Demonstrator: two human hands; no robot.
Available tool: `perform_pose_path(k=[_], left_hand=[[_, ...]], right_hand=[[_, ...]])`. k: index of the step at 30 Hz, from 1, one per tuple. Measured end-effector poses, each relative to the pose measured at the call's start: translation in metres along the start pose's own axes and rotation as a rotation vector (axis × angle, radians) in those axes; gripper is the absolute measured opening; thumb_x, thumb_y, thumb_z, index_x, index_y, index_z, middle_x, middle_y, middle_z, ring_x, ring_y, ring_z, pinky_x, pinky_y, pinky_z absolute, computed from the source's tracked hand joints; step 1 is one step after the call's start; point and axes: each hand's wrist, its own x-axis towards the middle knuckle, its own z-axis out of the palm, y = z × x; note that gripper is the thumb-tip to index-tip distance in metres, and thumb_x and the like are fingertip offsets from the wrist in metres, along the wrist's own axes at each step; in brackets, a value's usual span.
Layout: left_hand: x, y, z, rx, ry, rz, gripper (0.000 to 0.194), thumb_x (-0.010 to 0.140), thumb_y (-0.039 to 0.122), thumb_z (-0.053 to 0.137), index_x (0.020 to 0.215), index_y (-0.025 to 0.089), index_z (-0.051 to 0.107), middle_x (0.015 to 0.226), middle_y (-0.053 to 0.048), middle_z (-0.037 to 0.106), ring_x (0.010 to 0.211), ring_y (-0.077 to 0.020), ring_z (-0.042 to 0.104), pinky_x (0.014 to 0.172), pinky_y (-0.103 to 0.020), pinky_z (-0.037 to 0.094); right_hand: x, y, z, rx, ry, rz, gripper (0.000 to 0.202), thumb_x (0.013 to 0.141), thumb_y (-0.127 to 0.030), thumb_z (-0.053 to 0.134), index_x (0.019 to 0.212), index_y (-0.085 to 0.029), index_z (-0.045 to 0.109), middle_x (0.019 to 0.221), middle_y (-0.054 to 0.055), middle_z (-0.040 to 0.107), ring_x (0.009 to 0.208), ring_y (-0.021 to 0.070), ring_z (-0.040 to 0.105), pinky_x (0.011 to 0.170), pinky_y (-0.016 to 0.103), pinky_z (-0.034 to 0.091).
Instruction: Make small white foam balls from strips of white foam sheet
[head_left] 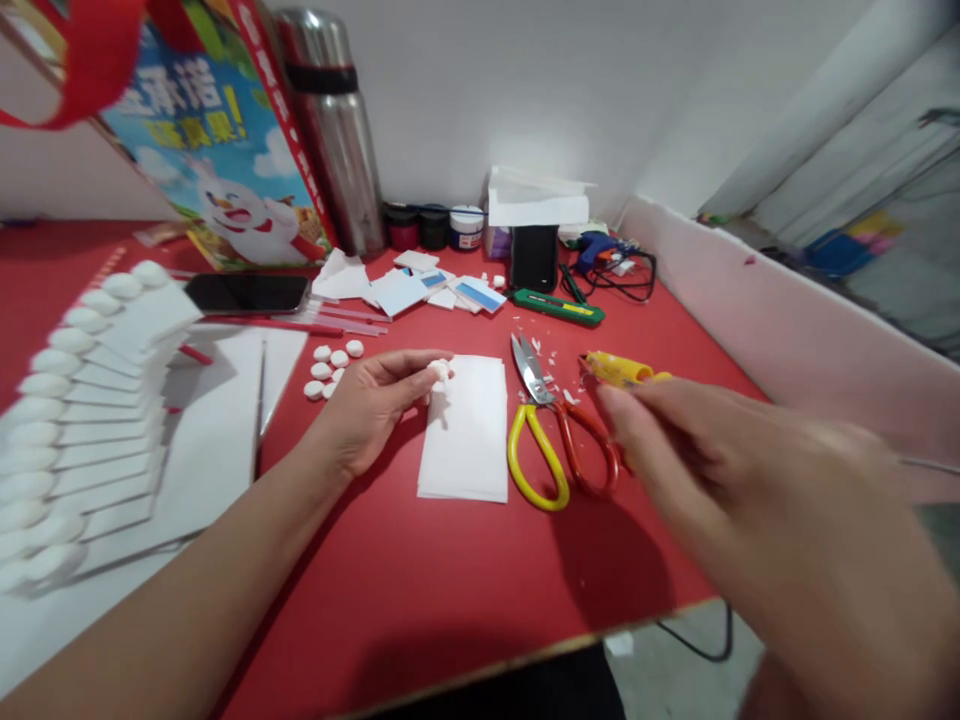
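My left hand (382, 400) pinches a small white piece (440, 374) over the top left corner of a stack of white paper (466, 440). On the right, my right hand (750, 480) is blurred by motion, its thumb and fingers bent near the yellow tool (619, 368); whether it grips that tool is unclear. Between the hands lie scissors (534, 372) with one yellow and one red handle, blades apart, white scraps around them. Several round white pieces (318, 370) sit left of my left hand.
A fanned row of white cards with round ends (105, 440) fills the left. Behind are a phone (247, 292), a steel flask (341, 140), a picture box (225, 150), paint jars (433, 228), card scraps (400, 292) and a green cutter (559, 306). A white panel (787, 350) edges the right.
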Motion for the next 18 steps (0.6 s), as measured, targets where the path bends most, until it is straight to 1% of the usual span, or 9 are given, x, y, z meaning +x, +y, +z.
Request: perform_pose_path(k=[1,3,5,6,8,11,14,16,18], left_hand=[[0.0,0.0,0.0,-0.007,-0.001,-0.001,0.027,0.072,0.024,0.087,0.097,0.016,0.082,0.091,-0.007,0.077,0.068,-0.008,0.06,0.067,-0.021,0.052],[-0.001,-0.001,0.001,-0.024,-0.005,-0.005,0.025,0.072,0.025,0.087,0.095,0.016,0.082,0.088,-0.006,0.076,0.068,-0.0084,0.061,0.068,-0.022,0.054],[-0.002,-0.001,0.002,-0.042,-0.011,-0.009,0.024,0.072,0.025,0.087,0.094,0.016,0.082,0.086,-0.006,0.076,0.067,-0.0091,0.062,0.068,-0.023,0.054],[-0.002,-0.002,0.002,-0.051,-0.015,-0.012,0.023,0.073,0.024,0.087,0.093,0.017,0.082,0.086,-0.006,0.076,0.067,-0.0092,0.063,0.069,-0.023,0.055],[-0.002,-0.003,0.003,-0.072,-0.023,-0.016,0.021,0.074,0.024,0.086,0.093,0.016,0.081,0.089,-0.005,0.076,0.068,-0.0083,0.062,0.068,-0.022,0.054],[0.0,-0.003,0.003,-0.114,-0.035,-0.009,0.019,0.075,0.023,0.086,0.092,0.015,0.08,0.091,-0.005,0.074,0.07,-0.0073,0.061,0.069,-0.019,0.053],[0.001,-0.003,0.002,-0.158,-0.048,0.009,0.022,0.074,0.023,0.086,0.093,0.016,0.079,0.088,-0.003,0.072,0.073,-0.0086,0.062,0.071,-0.021,0.053],[0.002,-0.003,0.002,-0.173,-0.049,0.019,0.024,0.074,0.024,0.087,0.095,0.016,0.079,0.089,-0.003,0.072,0.074,-0.009,0.062,0.072,-0.021,0.053],[0.003,-0.002,0.002,-0.171,-0.04,0.024,0.024,0.074,0.023,0.086,0.096,0.016,0.079,0.09,-0.004,0.073,0.074,-0.0092,0.062,0.072,-0.022,0.053]], right_hand=[[-0.012,0.01,-0.006,-0.125,0.042,0.043,0.035,0.097,-0.05,0.049,0.078,-0.024,0.062,0.06,0.007,0.061,0.05,0.0208,0.051,0.051,0.034,0.025],[-0.033,0.03,-0.004,-0.255,-0.026,0.13,0.033,0.096,-0.05,0.05,0.085,-0.023,0.063,0.069,0.013,0.068,0.053,0.0242,0.057,0.051,0.035,0.028],[-0.043,0.043,0.009,-0.233,-0.165,0.204,0.032,0.094,-0.048,0.052,0.099,-0.019,0.064,0.089,0.02,0.073,0.065,0.0302,0.064,0.056,0.039,0.038],[-0.043,0.046,0.018,-0.203,-0.23,0.227,0.033,0.093,-0.048,0.054,0.102,-0.017,0.063,0.093,0.021,0.073,0.069,0.0311,0.065,0.059,0.039,0.04],[-0.035,0.048,0.037,-0.12,-0.288,0.303,0.028,0.093,-0.044,0.055,0.096,-0.018,0.062,0.088,0.017,0.072,0.072,0.0295,0.066,0.062,0.038,0.042],[-0.018,0.053,0.06,-0.002,-0.235,0.415,0.031,0.087,-0.049,0.059,0.071,-0.023,0.05,0.067,0.008,0.062,0.056,0.0221,0.056,0.055,0.034,0.035],[-0.009,0.065,0.072,0.177,-0.224,0.561,0.036,0.078,-0.046,0.067,0.059,-0.026,0.043,0.052,0.001,0.051,0.046,0.0171,0.046,0.05,0.032,0.031],[-0.01,0.069,0.073,0.313,-0.172,0.645,0.035,0.078,-0.043,0.068,0.056,-0.025,0.048,0.049,0.001,0.052,0.046,0.0163,0.047,0.05,0.032,0.032],[-0.011,0.063,0.068,0.501,-0.051,0.658,0.033,0.08,-0.041,0.067,0.056,-0.022,0.056,0.054,0.004,0.057,0.051,0.0163,0.051,0.051,0.031,0.036]])
